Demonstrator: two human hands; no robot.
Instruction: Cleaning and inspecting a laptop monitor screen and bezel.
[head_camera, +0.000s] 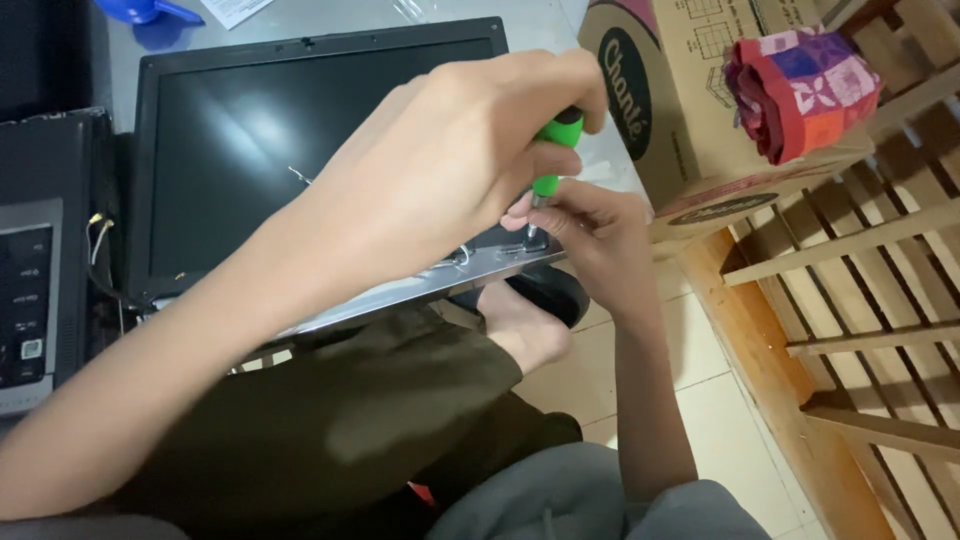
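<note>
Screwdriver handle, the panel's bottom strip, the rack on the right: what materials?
Screwdriver handle: likely plastic, glossy bright green with a black band. Bottom strip of the laptop screen panel: probably bare metal, grey with a dull sheen. Rack: unpainted wood, pale slats with visible grain.

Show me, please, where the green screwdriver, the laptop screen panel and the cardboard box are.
green screwdriver (561, 133), head view, on its green handle.
laptop screen panel (240, 150), head view, on the dark glass.
cardboard box (680, 130), head view, on its front side.
</note>
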